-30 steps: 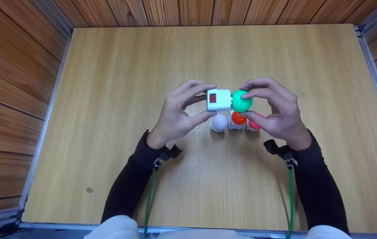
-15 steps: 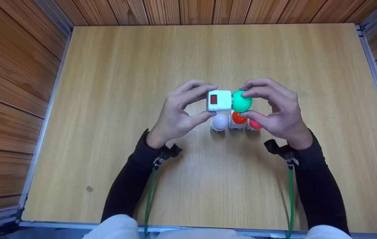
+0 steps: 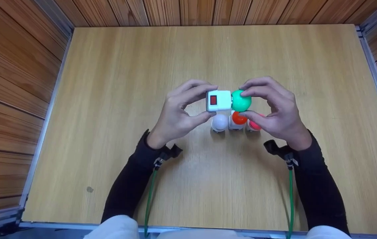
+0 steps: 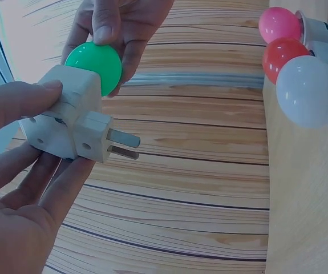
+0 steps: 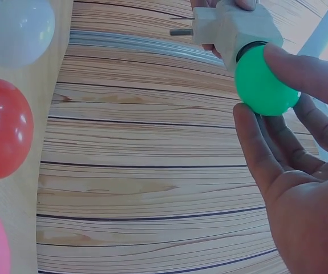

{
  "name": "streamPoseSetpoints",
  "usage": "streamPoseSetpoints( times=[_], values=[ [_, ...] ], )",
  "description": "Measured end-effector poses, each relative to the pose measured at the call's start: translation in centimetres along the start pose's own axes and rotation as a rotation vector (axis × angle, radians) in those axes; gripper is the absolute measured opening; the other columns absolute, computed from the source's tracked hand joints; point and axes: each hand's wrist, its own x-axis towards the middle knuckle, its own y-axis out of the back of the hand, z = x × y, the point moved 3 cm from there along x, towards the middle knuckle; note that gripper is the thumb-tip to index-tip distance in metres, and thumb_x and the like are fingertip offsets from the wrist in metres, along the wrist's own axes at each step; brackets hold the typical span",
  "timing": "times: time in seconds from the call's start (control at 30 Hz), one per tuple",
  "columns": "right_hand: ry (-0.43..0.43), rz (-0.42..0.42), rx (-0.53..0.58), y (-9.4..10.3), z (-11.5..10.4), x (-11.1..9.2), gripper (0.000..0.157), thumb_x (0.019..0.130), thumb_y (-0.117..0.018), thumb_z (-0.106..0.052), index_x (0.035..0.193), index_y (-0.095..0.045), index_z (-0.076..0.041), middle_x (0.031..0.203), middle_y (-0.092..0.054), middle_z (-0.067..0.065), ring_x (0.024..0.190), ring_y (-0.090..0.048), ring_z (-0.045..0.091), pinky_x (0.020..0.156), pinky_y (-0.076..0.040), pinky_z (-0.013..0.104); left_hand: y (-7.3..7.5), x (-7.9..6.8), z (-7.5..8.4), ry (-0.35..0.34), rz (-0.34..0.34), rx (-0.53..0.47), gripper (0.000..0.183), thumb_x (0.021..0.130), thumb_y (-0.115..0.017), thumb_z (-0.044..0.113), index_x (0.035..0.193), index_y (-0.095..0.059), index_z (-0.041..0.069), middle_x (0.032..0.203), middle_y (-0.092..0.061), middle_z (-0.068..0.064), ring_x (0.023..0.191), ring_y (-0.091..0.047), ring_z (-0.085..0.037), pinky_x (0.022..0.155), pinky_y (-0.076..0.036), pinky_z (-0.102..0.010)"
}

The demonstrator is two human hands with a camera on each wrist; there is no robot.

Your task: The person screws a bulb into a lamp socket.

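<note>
My left hand point(image 3: 181, 109) grips a white plug-in lamp socket point(image 3: 223, 100) between thumb and fingers; its red switch point(image 3: 213, 100) faces up. Two flat metal prongs point(image 4: 124, 138) stick out of the socket in the left wrist view. A green light bulb point(image 3: 241, 101) sits at the socket's right end, its base mostly hidden there. Thumb and fingertips of my right hand point(image 3: 276, 108) pinch the green bulb point(image 5: 263, 83). Both are held in the air above the table.
Below the hands, a white bulb point(image 3: 220, 122), an orange-red bulb point(image 3: 239, 118) and a pink bulb point(image 3: 255, 122) stand in a row on the wooden table point(image 3: 125, 83). Green cables point(image 3: 291, 199) run from both wrists to the front edge. Plank walls point(image 3: 12, 99) enclose the table.
Hands, socket and green bulb stay in nearly the same place. The right hand's fingers have shifted very slightly left on the bulb.
</note>
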Motion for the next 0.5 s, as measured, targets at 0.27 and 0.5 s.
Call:
streamPoseSetpoints(
  times=[0.27, 0.5],
  values=[
    [0.047, 0.060, 0.011, 0.00, -0.15, 0.16, 0.045, 0.083, -0.091, -0.009, 0.107, -0.065, 0.020, 0.124, -0.070, 0.009, 0.118, -0.069, 0.018, 0.106, -0.060, 0.022, -0.02, -0.05, -0.02, 0.011, 0.019, -0.037, 0.049, 0.089, -0.084, 0.004, 0.132, -0.067, -0.009, 0.121, -0.068, -0.025, 0.116, -0.070, -0.028, 0.106, -0.063, -0.034],
    [0.089, 0.063, -0.002, -0.11, -0.23, 0.35, 0.055, 0.085, -0.091, -0.023, 0.108, -0.064, 0.019, 0.125, -0.069, 0.012, 0.120, -0.068, 0.018, 0.108, -0.059, 0.023, -0.06, -0.03, -0.01, 0.006, 0.031, -0.076, 0.049, 0.088, -0.085, 0.002, 0.132, -0.066, -0.011, 0.120, -0.067, -0.026, 0.117, -0.072, -0.029, 0.104, -0.064, -0.036]
  ],
)
